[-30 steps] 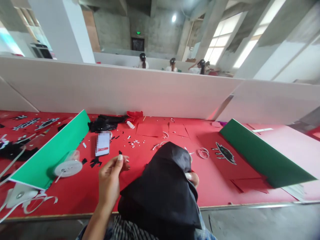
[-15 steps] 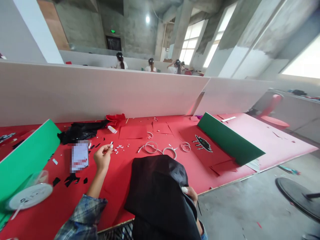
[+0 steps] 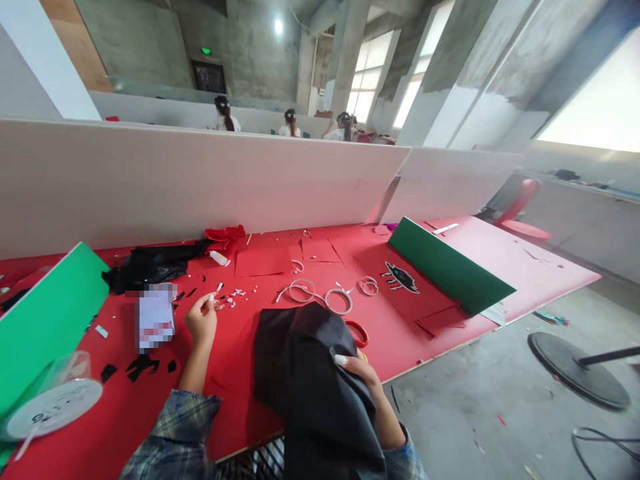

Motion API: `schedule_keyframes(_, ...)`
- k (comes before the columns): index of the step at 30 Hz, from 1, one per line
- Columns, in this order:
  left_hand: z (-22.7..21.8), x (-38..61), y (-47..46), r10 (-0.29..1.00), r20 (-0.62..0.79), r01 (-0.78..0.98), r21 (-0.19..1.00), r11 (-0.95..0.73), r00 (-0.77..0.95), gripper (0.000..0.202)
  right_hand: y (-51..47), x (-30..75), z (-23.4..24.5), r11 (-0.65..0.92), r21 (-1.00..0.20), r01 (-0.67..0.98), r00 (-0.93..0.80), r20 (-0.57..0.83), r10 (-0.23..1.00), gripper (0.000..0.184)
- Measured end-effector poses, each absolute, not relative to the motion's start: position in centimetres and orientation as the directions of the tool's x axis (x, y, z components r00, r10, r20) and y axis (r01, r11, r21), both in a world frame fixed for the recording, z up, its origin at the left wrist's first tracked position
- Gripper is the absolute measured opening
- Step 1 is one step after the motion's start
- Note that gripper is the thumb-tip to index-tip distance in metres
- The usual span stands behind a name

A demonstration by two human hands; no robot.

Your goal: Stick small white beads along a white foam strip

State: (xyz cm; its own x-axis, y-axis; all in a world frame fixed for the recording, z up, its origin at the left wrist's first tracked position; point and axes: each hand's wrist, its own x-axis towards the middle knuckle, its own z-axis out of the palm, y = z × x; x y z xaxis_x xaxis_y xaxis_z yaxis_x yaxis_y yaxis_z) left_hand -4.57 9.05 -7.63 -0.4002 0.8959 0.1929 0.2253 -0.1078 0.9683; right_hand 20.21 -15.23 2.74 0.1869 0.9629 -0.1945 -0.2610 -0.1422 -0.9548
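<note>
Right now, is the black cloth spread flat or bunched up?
Bunched up: the black cloth stands in creased folds, draping over the red table at its near edge, and the right hand grips its side.

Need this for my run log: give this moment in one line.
left hand: fingers at white scraps, red table | right hand: grips black cloth | nearby: white rings

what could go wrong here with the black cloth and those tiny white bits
1. The black cloth, gripped by the right hand, drapes over the table edge. It might slide off or drag along the red ring at its edge.
2. The left hand pinches among the small white bits. A careless sweep of the cloth could scatter them.
</note>
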Motion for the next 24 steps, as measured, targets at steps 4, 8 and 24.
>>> schedule_keyframes(4, -7.6, -4.4, 8.9, 0.888, 0.216, 0.216, 0.967, -0.136, -0.406, 0.021, -12.6, 19.3, 2.7, -0.169, -0.952, 0.256, 0.106, -0.147, 0.983, 0.055)
schedule_keyframes(8, -7.2, -4.2, 8.2, 0.870, 0.262, 0.175, 0.963, -0.206, -0.417, 0.023, -8.8, 17.6, 3.4, -0.012, -0.492, 0.870, 0.061, 0.083, 0.995, 0.085)
schedule_keyframes(24, -7.3, -4.2, 7.2, 0.901, 0.214, 0.105, 0.977, -0.188, -0.377, 0.031, 7.8, 7.4, -4.6, 0.230, -0.882, 0.411, -0.124, 0.196, 0.973, 0.023)
